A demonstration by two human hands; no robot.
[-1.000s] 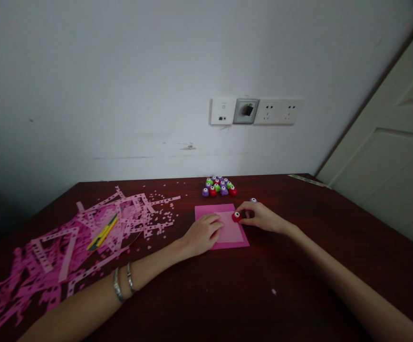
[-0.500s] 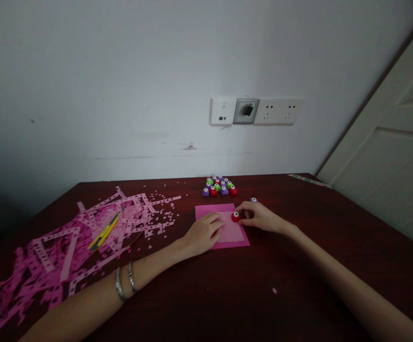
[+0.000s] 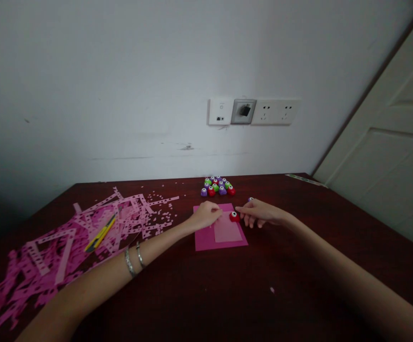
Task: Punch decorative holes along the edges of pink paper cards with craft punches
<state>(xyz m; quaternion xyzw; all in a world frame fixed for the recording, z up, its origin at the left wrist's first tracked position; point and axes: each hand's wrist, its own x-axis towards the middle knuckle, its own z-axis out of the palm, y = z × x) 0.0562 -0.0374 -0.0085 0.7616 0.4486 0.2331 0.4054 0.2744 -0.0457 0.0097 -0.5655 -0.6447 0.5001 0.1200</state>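
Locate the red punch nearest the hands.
Head view, centre: the red punch sits on the pink sheet, between the left hand and right hand.

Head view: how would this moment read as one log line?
left hand: on far edge of pink paper | right hand: beside red punch | red punch: at pink paper right edge

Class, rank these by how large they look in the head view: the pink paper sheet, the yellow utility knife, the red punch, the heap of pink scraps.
1. heap of pink scraps, by far the widest
2. pink paper sheet
3. yellow utility knife, long but thin
4. red punch, smallest
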